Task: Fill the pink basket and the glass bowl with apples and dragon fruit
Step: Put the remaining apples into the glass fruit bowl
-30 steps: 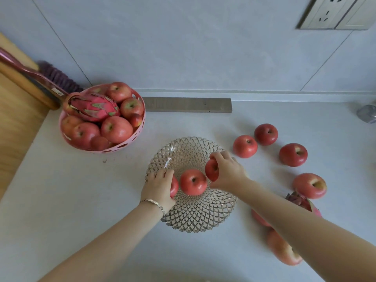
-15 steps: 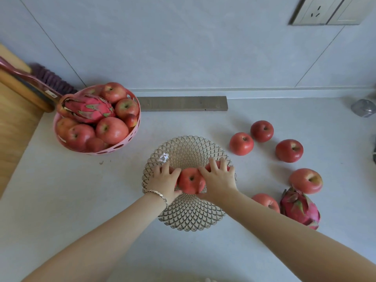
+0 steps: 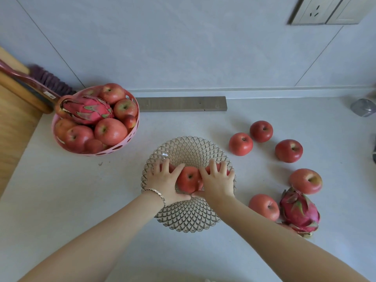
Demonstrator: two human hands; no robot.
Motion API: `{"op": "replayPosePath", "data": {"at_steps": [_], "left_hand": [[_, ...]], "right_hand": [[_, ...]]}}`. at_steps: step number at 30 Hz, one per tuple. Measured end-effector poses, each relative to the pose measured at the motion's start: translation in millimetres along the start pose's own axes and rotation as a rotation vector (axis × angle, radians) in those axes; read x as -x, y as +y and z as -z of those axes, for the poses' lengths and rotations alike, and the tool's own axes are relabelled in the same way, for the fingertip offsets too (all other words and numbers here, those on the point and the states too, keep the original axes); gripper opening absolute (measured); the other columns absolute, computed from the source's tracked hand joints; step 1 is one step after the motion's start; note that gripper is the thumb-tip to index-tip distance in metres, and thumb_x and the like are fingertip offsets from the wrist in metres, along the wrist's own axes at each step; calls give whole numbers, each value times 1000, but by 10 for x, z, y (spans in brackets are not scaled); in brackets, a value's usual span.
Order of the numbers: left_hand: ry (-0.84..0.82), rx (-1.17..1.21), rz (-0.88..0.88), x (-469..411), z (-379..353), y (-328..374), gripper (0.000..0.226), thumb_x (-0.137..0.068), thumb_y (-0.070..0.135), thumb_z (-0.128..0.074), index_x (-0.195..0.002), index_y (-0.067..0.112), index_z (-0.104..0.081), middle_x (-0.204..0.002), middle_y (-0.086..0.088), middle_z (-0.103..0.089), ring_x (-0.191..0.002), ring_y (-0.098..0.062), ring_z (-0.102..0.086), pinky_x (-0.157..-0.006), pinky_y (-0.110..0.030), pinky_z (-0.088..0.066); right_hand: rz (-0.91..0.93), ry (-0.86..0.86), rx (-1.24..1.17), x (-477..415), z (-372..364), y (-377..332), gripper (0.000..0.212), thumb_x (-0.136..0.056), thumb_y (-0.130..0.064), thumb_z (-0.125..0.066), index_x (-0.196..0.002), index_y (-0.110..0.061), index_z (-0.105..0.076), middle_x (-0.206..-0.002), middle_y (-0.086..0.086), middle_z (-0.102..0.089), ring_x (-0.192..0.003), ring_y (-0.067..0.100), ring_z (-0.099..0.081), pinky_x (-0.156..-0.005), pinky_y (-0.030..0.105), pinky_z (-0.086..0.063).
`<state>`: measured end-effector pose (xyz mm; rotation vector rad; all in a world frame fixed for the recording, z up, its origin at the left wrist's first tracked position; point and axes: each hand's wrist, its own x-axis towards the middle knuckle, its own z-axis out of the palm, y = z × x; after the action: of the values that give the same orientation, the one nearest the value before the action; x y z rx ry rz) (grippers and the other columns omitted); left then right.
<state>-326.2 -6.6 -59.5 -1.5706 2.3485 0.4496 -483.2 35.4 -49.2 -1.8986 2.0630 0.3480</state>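
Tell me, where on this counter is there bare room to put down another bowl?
The widest bare patch is the counter left of the glass bowl, below the pink basket. Another strip lies between that bowl's far rim and the grey bar. The right side is crowded: five loose apples and a dragon fruit. Both hands, left hand and right hand, fill the bowl's middle.

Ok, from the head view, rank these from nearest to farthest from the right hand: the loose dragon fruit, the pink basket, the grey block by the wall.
From the right hand:
1. Loose dragon fruit, on the counter to its right.
2. Grey block, straight back against the wall.
3. Pink basket, far left, full of fruit.
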Motion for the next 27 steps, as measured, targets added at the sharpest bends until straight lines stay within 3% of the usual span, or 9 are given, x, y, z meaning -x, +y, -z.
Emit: {"op": "replayPosePath", "data": {"at_steps": [5,12,16,20,24,27], "left_hand": [[-1,20,60,-23,-42,55,92,-62,77,-54,-138,38,-21,-149,-8,-15,-137,-39,-10,-107,-56,-30],[19,9,72,-4,-52,80,92,-61,77,-54,-137,37,-24,-146,-9,-19,-134,-38,-16,-104,-52,-35],[-4,36,93,21,-28,96,92,-62,77,-54,-139,38,-20,-149,-8,-14,-136,-40,-11,-109,-55,-26],[-74,49,90,9,115,146,107,-56,78,-59,-142,40,-7,-154,-8,-5,-140,-41,-4,-112,-59,-10],[26,133,-39,-16,363,249,97,-65,71,-57,-142,34,-12,-154,-6,-9,-142,-32,-8,-114,-54,-11],[154,170,-100,-56,520,335,74,-80,60,-48,-141,29,-20,-152,-7,-17,-142,-27,-14,-116,-47,-15]], "right_hand": [[-39,25,-34,-10,94,117,61,-75,-27,-70,-125,-21,-37,-131,11,-37,-118,33,-35,-84,39,-43],[-68,29,-81,-2,70,143,60,-71,-48,-69,-114,-16,-43,-121,13,-44,-113,31,-39,-69,33,-41],[-23,32,-56,14,40,167,71,-68,-55,-69,-119,-17,-37,-126,12,-41,-114,30,-39,-74,35,-42],[53,121,-121,37,203,313,83,-67,-75,-50,-128,-20,-37,-132,9,-43,-120,29,-39,-95,44,-37],[-15,406,-402,-204,473,673,61,-80,-53,-54,-129,-17,-44,-126,10,-50,-120,29,-40,-101,42,-32],[-183,249,-367,-513,526,958,63,-80,-33,-58,-136,-23,-32,-132,16,-38,-119,35,-37,-97,44,-37]]}}
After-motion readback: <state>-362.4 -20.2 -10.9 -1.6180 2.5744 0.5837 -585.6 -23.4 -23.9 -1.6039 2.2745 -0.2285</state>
